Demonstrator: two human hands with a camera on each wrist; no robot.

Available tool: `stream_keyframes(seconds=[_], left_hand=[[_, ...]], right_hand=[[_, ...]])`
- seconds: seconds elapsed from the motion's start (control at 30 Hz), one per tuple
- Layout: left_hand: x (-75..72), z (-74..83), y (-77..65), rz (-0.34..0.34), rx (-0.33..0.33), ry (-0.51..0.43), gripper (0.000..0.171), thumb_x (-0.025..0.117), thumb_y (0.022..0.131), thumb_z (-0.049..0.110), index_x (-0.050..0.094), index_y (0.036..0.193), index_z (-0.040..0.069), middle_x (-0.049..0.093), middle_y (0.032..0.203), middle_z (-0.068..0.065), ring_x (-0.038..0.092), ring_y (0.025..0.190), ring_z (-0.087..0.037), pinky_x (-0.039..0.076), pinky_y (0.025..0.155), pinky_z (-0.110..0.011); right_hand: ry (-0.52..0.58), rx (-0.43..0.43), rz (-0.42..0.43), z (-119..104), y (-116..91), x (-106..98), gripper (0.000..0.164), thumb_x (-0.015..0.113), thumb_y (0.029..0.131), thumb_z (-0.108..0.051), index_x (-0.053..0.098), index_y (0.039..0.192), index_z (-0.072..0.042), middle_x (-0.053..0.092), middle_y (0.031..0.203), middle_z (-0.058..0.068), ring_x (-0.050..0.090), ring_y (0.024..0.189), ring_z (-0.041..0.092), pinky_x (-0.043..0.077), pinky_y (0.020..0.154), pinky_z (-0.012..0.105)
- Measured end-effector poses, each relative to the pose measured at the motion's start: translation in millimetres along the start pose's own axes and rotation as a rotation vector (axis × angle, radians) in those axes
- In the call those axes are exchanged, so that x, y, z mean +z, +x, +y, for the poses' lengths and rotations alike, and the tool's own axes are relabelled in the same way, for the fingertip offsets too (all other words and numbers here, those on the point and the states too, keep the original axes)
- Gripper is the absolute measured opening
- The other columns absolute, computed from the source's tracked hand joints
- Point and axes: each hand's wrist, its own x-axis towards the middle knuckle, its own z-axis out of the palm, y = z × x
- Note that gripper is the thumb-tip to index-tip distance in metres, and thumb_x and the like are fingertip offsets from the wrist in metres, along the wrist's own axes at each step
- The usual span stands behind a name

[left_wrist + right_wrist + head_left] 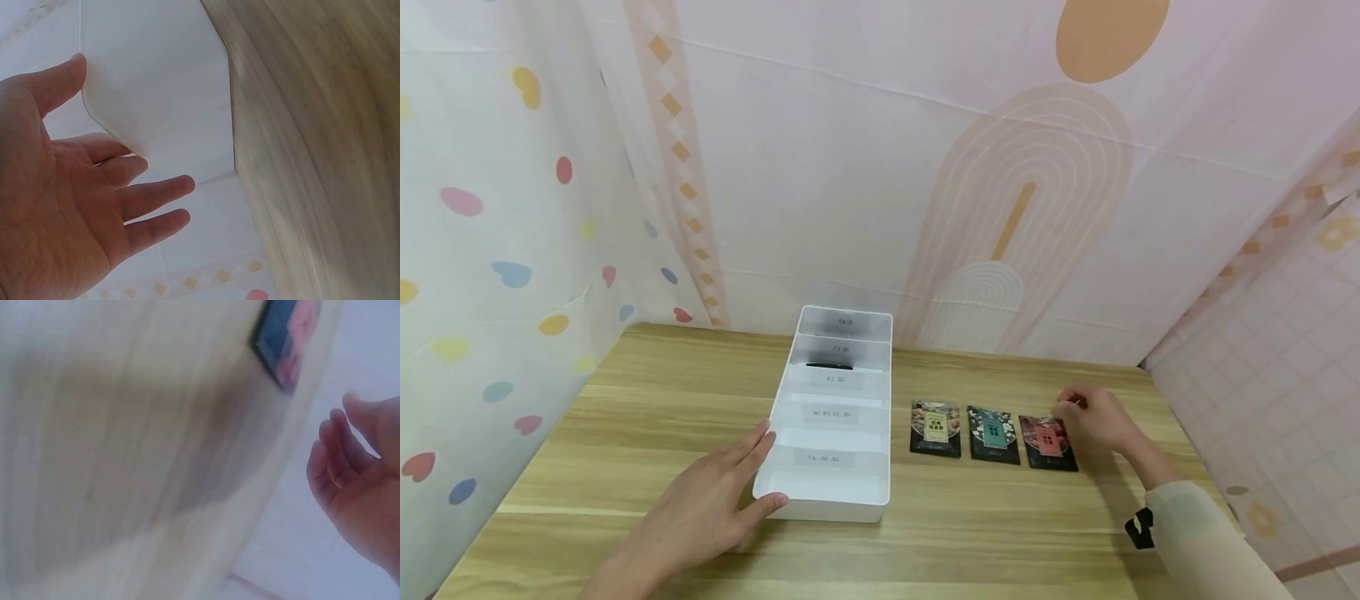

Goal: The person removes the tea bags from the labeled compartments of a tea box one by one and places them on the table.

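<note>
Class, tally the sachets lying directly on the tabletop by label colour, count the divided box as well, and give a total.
Yellow-labelled sachet: 1
Green-labelled sachet: 1
Red-labelled sachet: 1
White divided box: 1
Total: 4

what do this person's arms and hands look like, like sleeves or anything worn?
Both the left hand and right hand are ungloved. On the right is a pale cream sleeve, with an angular black piece near its end; no sleeve shows on the left.
</note>
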Motion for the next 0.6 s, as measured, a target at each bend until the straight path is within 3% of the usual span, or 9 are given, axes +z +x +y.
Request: stream_keyframes(seconds=[0.17, 0.6], left_hand=[[0.5, -0.7, 0.1, -0.002, -0.005, 0.006, 0.076, 0.072, 0.097, 0.049, 0.055, 0.149, -0.005, 0.049, 0.158, -0.019, 0.062, 0.128, -0.041, 0.053, 0.102, -0.056], [-0.4, -0.6, 0.0, -0.008, -0.008, 0.005, 0.076, 0.072, 0.098, 0.049, 0.055, 0.149, -0.004, 0.048, 0.158, -0.019, 0.062, 0.129, -0.041, 0.052, 0.103, -0.057]], right_hand=[[0.021, 0.021, 0.011, -9.9, -0.7, -4.8, 0.022, 0.058, 0.109, -0.011, 0.069, 0.114, 0.008, 0.069, 0.097, 0.017, 0.053, 0.076, 0.02, 0.045, 0.062, 0.031], [0.028, -0.013, 0.018, -33.2, 0.7, 1.0, 0.026, 0.058, 0.109, -0.015, 0.069, 0.119, 0.007, 0.071, 0.106, 0.017, 0.06, 0.086, 0.021, 0.051, 0.07, 0.036]])
